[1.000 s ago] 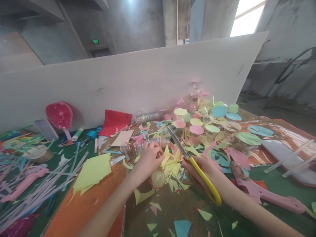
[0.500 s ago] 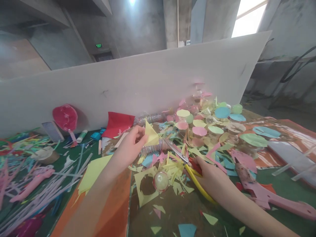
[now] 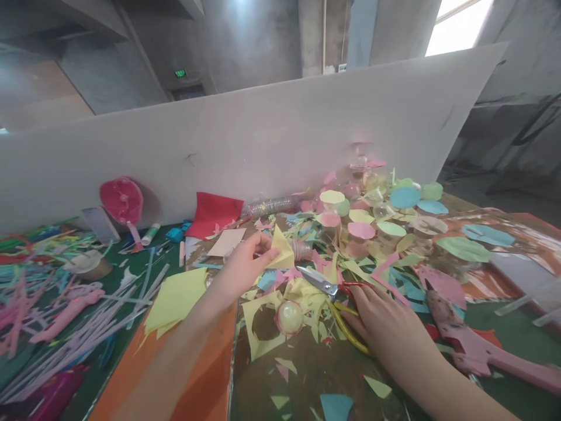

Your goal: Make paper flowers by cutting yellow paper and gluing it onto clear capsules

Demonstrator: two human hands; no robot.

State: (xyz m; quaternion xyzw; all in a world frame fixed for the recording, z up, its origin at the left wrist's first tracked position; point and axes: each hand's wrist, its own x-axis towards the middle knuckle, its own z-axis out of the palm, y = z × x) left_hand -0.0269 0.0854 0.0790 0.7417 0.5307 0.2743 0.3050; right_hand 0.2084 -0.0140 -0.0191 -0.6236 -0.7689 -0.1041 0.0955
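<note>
Between the thumb and fingers of my left hand (image 3: 249, 260) is a folded piece of yellow paper (image 3: 281, 251) with a pointed top. My right hand (image 3: 385, 321) grips a pair of scissors (image 3: 322, 282) with one red and one yellow handle. The blades point left, just below and apart from the yellow paper, and look nearly closed. Under them lies a heap of yellow paper scraps (image 3: 307, 298). A clear plastic dome with a red rim (image 3: 290, 317) sits in front, beside a yellow sheet with a round hole (image 3: 254, 345).
Yellow sheets (image 3: 175, 298) lie left of my forearm. Plastic bottle pieces topped with coloured paper discs (image 3: 362, 230) crowd the back right. A pink glue gun (image 3: 475, 348) lies at right; another pink tool (image 3: 70, 313) is among straws at left. A white board (image 3: 263, 140) stands behind.
The scissors have dropped to a flatter angle, and my right hand has turned with its back more upward. My left hand still holds the yellow paper. The whole view has shifted slightly.
</note>
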